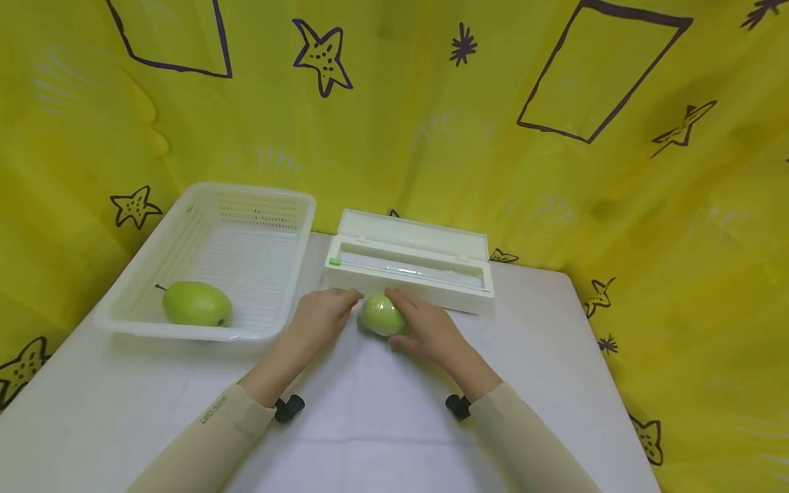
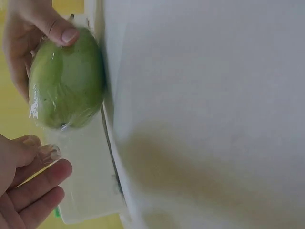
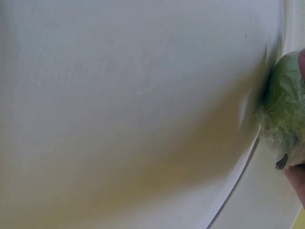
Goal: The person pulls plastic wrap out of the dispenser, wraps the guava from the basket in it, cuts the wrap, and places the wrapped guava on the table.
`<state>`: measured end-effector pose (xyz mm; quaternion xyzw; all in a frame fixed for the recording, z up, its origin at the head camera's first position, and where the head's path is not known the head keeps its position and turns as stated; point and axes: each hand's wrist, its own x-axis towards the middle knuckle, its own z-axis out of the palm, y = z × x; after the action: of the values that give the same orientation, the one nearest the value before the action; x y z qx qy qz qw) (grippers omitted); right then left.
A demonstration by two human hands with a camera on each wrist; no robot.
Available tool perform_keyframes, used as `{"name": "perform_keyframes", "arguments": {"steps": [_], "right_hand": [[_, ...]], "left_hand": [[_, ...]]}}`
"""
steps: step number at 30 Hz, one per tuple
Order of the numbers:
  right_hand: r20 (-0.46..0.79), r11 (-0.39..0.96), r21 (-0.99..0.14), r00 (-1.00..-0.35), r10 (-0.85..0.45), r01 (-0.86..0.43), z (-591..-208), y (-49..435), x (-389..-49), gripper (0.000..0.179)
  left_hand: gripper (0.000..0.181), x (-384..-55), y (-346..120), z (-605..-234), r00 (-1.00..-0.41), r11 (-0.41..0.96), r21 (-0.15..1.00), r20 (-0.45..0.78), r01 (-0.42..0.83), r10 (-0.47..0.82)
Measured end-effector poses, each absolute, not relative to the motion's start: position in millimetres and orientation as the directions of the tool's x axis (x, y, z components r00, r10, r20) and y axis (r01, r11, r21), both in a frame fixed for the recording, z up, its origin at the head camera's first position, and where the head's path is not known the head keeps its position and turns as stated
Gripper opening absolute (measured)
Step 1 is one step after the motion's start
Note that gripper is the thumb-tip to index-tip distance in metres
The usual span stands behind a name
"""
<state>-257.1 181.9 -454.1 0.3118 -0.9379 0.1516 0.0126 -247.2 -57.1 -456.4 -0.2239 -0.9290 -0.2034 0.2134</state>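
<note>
A green pear (image 1: 381, 316) wrapped in clear cling film stands low over the table in the head view. My right hand (image 1: 427, 330) grips it from the right, with the thumb across its side in the left wrist view. Wrinkled film and a dark stem (image 3: 281, 162) show at the pear's right end in the right wrist view. Left of the pear, my left hand (image 1: 322, 313) pinches a crumpled tail of cling film (image 2: 49, 153) between thumb and forefinger, its other fingers loosely bent. Whether that tail still joins the wrapping is hard to tell.
Behind the hands lies a white cling film box (image 1: 409, 294), lid raised, with a film roll (image 1: 407, 266) inside. To the left, a white plastic basket (image 1: 290, 274) holds another green pear (image 1: 197, 303). A yellow curtain (image 1: 394, 123) hangs behind the white-covered table (image 1: 382, 411).
</note>
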Motion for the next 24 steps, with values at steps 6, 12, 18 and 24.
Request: {"name": "perform_keyframes", "arguments": {"steps": [6, 12, 18, 24], "right_hand": [[0.163, 0.741, -0.303, -0.799, -0.579, -0.599, -454, 183, -259, 0.096], [0.182, 0.737, -0.327, -0.805, -0.564, -0.591, -454, 181, -258, 0.096], [0.171, 0.748, -0.332, -0.817, -0.551, -0.575, -453, 179, -258, 0.096], [0.161, 0.745, -0.347, -0.819, -0.551, -0.57, -452, 182, -258, 0.093]], "left_hand": [[0.013, -238, -50, -463, -0.819, 0.786, 0.357, 0.487, 0.504, 0.304], [0.016, -228, -45, -470, -0.875, 0.726, 0.536, 0.446, 0.431, 0.19], [0.018, -222, -38, -475, -0.905, 0.648, 0.659, 0.408, 0.382, 0.119], [0.055, -205, -28, -481, -0.952, 0.508, 0.81, 0.198, 0.293, 0.235]]}}
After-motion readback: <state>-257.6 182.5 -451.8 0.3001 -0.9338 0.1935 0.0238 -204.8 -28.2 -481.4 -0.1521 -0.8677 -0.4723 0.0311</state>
